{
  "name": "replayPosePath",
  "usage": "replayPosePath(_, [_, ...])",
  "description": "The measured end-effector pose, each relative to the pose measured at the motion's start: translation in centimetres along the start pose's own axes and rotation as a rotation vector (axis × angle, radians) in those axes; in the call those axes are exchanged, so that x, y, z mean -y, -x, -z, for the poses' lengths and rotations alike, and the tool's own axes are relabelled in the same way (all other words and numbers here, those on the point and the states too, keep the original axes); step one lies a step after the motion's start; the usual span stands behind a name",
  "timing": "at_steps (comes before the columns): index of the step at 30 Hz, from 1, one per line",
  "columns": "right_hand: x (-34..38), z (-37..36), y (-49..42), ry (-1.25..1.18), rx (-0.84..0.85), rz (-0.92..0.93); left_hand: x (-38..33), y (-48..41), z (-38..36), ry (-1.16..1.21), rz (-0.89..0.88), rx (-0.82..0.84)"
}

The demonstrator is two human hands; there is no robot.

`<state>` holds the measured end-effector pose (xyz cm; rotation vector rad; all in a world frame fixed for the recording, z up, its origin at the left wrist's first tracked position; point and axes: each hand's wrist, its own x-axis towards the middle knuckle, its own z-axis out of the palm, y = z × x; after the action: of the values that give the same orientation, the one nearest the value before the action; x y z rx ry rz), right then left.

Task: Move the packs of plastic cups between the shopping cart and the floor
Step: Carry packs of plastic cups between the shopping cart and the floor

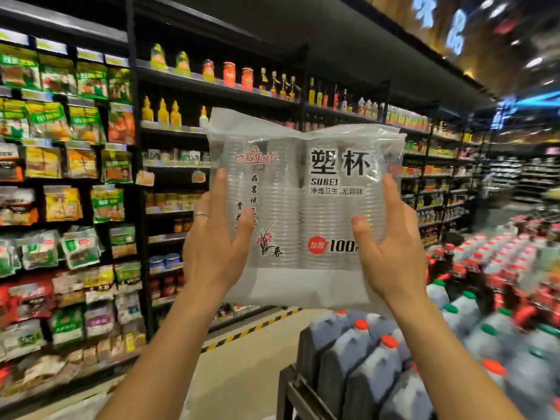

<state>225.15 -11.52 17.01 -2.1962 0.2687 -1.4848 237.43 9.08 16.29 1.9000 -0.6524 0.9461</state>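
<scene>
A clear pack of plastic cups (303,201) with black and red printed lettering is held upright at chest height in front of me. My left hand (215,241) grips its left side, thumb across the front, and it wears a ring. On the pack's right side, my right hand (391,247) holds it with the thumb on the front and the fingers wrapped round the edge. Neither the shopping cart nor other packs are in view.
Tall store shelves (75,177) of packets and bottles line the left. A low display of dark jugs (378,359) with red and green caps stands at the lower right. A beige floor aisle (242,359) with a yellow-black stripe runs between them.
</scene>
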Motion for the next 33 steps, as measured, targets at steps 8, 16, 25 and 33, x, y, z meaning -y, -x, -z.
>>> replayPosePath(8, [2.8, 4.1, 6.3, 0.259, -0.134, -0.067, -0.1, 3.0, 0.1, 0.244, -0.056, 0.168])
replayPosePath(16, [5.3, 15.6, 12.0, 0.561, -0.241, -0.228, -8.6, 7.8, -1.4, 0.523, -0.130, 0.371])
replayPosePath(25, [9.9, 29.5, 18.6, 0.803, -0.405, -0.327, -21.4, 13.9, 0.2, 0.797, -0.260, 0.499])
replayPosePath(33, [15.6, 44.1, 28.8, 0.965, -0.551, -0.454, -34.9, 24.6, 4.9, 1.017, -0.367, 0.641])
